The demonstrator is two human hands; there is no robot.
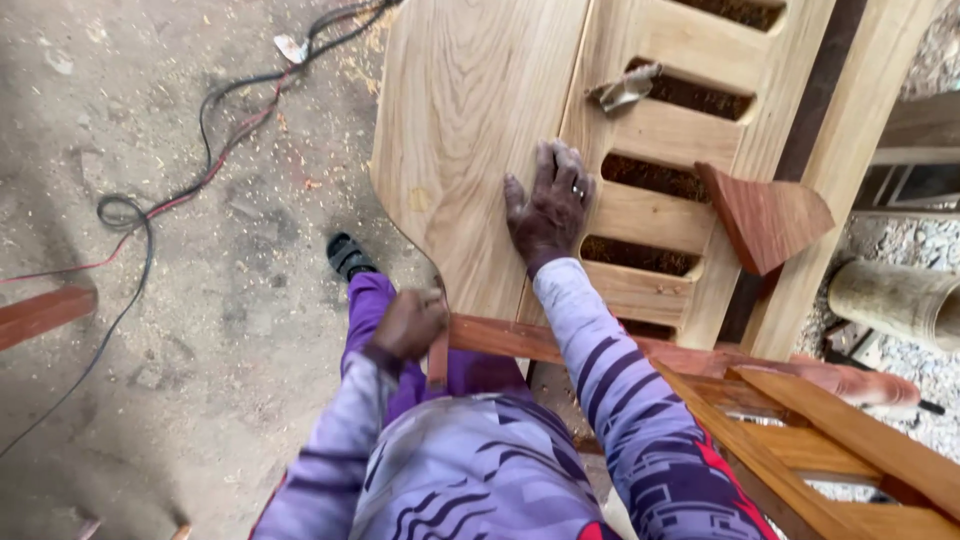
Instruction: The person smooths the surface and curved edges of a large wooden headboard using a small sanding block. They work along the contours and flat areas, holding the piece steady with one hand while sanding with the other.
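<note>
My right hand lies flat, fingers spread, on a large pale wooden panel with a curved edge, right at its seam with a slatted section. A ring shows on one finger. My left hand is closed around a narrow reddish wooden piece at the near left corner of the panel, where a reddish rail runs across. Both arms wear purple patterned sleeves.
A reddish triangular wood block and a small metal tool rest on the slats. Black and red cables trail over the dusty floor at left. Orange wooden frame pieces lie at lower right, a pale cylinder beyond. My sandalled foot stands by the panel.
</note>
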